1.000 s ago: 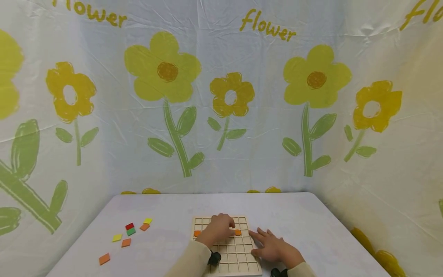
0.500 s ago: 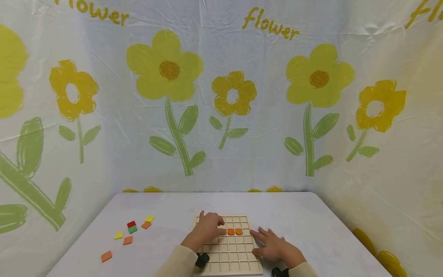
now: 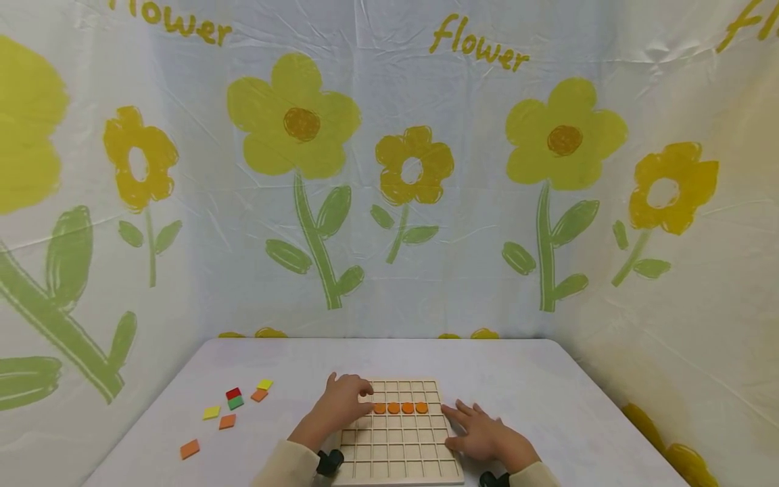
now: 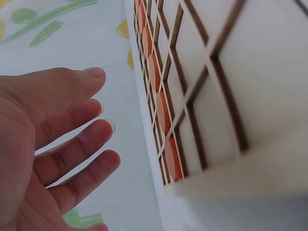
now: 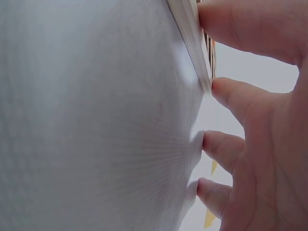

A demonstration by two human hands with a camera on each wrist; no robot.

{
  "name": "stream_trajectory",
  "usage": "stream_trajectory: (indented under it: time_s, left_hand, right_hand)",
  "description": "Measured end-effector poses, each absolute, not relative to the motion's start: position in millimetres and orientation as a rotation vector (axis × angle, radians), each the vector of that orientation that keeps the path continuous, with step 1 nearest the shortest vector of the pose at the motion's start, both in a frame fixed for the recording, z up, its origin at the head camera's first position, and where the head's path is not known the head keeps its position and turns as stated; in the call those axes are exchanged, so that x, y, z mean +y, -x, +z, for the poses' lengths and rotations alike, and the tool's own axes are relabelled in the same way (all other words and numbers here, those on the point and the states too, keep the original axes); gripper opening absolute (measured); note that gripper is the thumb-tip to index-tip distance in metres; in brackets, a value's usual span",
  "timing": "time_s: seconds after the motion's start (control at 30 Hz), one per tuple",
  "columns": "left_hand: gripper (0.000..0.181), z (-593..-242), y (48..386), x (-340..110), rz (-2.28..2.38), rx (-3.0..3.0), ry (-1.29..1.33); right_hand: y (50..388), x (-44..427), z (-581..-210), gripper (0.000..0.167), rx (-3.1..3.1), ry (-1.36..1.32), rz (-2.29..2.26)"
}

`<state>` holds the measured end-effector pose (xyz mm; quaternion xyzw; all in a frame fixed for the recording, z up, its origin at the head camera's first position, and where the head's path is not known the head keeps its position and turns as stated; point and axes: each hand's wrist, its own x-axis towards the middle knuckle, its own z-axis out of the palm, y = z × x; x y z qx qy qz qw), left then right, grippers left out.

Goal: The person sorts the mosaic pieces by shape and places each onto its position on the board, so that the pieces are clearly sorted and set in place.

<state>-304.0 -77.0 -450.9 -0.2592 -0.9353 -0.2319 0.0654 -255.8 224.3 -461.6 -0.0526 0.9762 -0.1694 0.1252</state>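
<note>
Hovering just past the left edge of the gridded wooden board (image 3: 398, 452), the left hand (image 3: 341, 404) has its fingers loosely bent and spread apart, nothing pinched between them. The board lies flat on the white bench (image 3: 517, 379), roughly in the middle near the person. Five orange discs (image 4: 162, 111) run in a line across one row toward its far end; the left wrist view catches all five, while the head view clearly shows four, with the left fingers right beside the leftmost of those.

The right hand (image 3: 481, 436) is spread out flat-ish too, thumb and index finger touching the board's right side and the other fingers reaching out over the bench.

Off to the left, well apart from the board, there's a scatter of little square tiles: a red tile (image 3: 234, 392) right up against a green tile (image 3: 236, 402), plus two yellow tiles (image 3: 211, 412) and three orange tiles (image 3: 190, 449). Both sleeves (image 3: 282, 467) are cream, and behind everything hangs a flower-print cloth (image 3: 462, 270).
</note>
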Motion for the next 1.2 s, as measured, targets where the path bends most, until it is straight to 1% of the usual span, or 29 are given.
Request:
stream_trajectory:
  time_s: [0.4, 0.63, 0.9, 1.2]
  left_hand:
    - [0.025, -452.6, 294.6, -106.5, -0.704, -2.840, 0.631]
    - [0.018, -457.0, 290.2, -124.8, -0.667, -2.881, 0.506]
    - [0.016, -454.9, 286.3, -148.3, -0.628, -2.913, 0.407]
    - [0.019, -454.8, 284.9, -179.2, -0.579, -2.953, 0.311]
  right_hand:
    - [254.9, 225.6, -460.7, 0.069, 2.852, 0.182, -0.483]
    - [254.5, 226.4, -458.7, 0.070, 2.847, 0.201, -0.494]
    - [253.8, 226.8, -458.3, 0.069, 2.854, 0.206, -0.501]
    - [254.5, 226.7, -458.9, 0.069, 2.853, 0.201, -0.495]
